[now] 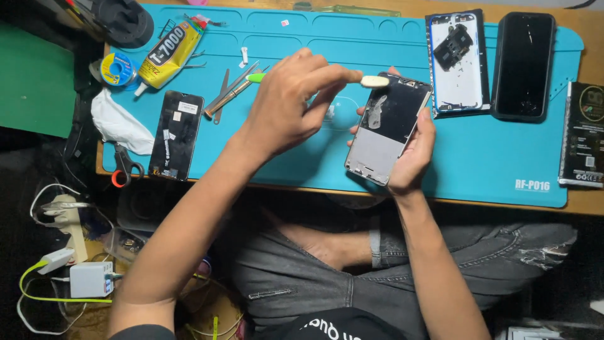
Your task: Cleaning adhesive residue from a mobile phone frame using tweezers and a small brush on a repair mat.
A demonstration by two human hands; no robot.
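My left hand (286, 107) grips a small brush with a green handle (255, 77), and its pale head (375, 81) touches the top edge of an opened phone body (387, 129). My right hand (412, 151) holds that phone body from its right side, tilted above the blue work mat (491, 157). The phone's inside shows a dark upper half and a bare grey lower half. My crossed legs are below the table edge.
On the mat lie a black screen panel (176, 134), tweezers (229, 93), a yellow glue tube (168, 55), a wire spool (117, 68), a phone back with loose parts (457, 63) and a black phone (523, 65). Scissors (124, 166), white cloth (119, 123), black box (582, 133), chargers (88, 277).
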